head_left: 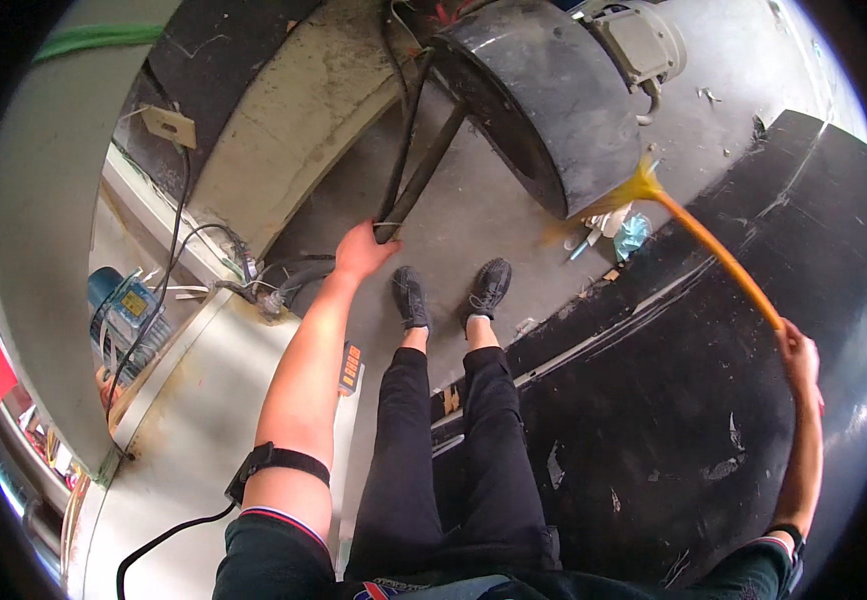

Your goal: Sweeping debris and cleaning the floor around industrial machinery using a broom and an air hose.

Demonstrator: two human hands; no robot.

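My left hand is closed around the lower end of a thick dark hose, with a thin black cable running beside it. My right hand grips the end of an orange broom handle, out to the right. The broom's yellow bristles are smeared by motion and show beside the lower rim of a big dark grey drum-shaped housing. Right by the bristles lie a crumpled light-blue plastic piece and some white scraps on the floor.
A black panel with scuffs covers the right side. At left stand a white cabinet and a blue motor with loose cables. A grey motor sits behind the drum housing. An orange-and-grey box is beside my left forearm.
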